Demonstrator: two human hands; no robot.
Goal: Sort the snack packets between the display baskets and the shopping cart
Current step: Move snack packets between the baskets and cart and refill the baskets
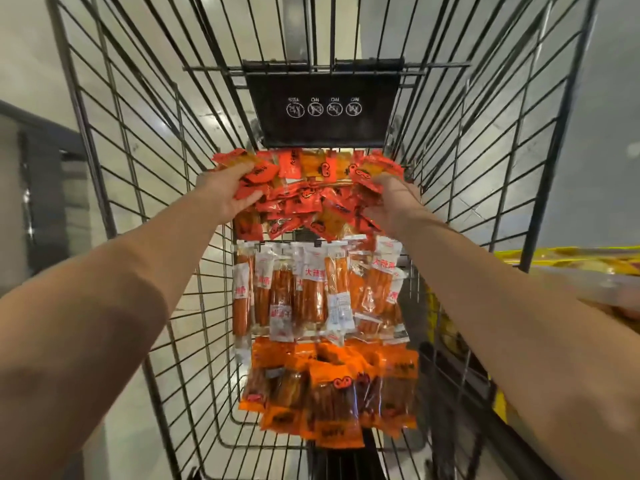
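I look down into a black wire shopping cart (145,209) with snack packets grouped on its floor. At the far end lies a heap of small red-orange packets (308,199). My left hand (221,194) grips the heap's left side, fingers curled round several packets. My right hand (394,199) holds its right side the same way. In the middle lies a row of clear packets with orange sticks and white labels (311,289). Nearest to me is a cluster of orange packets with dark contents (332,393).
A black child-seat flap with white warning icons (322,109) hangs on the cart's far wall. Outside the cart on the right are yellow packaged goods (571,261). A dark cabinet (52,202) stands at the left on a glossy pale floor.
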